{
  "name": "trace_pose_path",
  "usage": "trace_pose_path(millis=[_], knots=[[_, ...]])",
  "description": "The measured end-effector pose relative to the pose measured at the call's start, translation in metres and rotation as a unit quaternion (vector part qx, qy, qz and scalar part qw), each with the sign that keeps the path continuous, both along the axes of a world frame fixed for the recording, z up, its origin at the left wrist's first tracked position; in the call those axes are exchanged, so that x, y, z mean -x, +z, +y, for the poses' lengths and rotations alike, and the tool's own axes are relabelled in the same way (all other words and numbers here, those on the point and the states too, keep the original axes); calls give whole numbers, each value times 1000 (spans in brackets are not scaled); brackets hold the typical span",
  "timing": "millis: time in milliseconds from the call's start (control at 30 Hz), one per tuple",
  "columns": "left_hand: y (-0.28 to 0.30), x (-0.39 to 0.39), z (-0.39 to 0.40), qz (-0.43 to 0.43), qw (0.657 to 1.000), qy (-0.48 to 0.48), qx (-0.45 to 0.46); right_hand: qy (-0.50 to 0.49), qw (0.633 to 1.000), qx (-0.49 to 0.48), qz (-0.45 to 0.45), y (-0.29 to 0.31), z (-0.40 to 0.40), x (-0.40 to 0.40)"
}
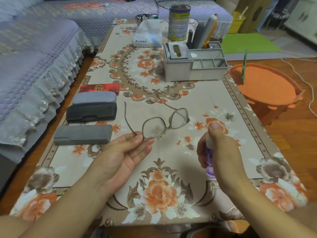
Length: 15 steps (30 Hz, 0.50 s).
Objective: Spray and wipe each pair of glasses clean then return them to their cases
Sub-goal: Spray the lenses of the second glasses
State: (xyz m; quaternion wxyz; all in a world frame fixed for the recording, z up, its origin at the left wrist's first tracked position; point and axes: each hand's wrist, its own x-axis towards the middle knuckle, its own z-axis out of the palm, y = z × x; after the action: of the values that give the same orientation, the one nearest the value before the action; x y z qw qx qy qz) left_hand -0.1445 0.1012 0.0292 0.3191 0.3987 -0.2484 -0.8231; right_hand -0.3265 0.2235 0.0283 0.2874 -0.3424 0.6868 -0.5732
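Observation:
A pair of thin-framed glasses (164,122) with both arms unfolded hangs above the flowered table. My left hand (127,152) pinches its near lens rim, palm up. The lenses look speckled with droplets. My right hand (217,148) grips a small purple spray bottle (210,162) with a white top, and the thumb presses on that top; the nozzle points toward the glasses. Several closed cases lie in a column at the left: a grey flat case (82,134), a dark grey case (91,111), a lighter grey case (95,98) and a red case (100,88).
A grey desk organiser (193,66) with pens, a tissue pack (148,34) and a tall tin (179,23) stand at the table's far end. A sofa (34,66) runs along the left. An orange stool (267,85) sits to the right of the table.

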Motion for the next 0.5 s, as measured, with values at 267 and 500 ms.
trace_pose_path(millis=[267, 500], knots=[[-2, -1, -1, 4, 1000, -5, 5, -26, 1000, -5, 13, -7, 2, 1], [-4, -10, -10, -15, 999, 0, 41, -7, 999, -19, -43, -13, -2, 14]])
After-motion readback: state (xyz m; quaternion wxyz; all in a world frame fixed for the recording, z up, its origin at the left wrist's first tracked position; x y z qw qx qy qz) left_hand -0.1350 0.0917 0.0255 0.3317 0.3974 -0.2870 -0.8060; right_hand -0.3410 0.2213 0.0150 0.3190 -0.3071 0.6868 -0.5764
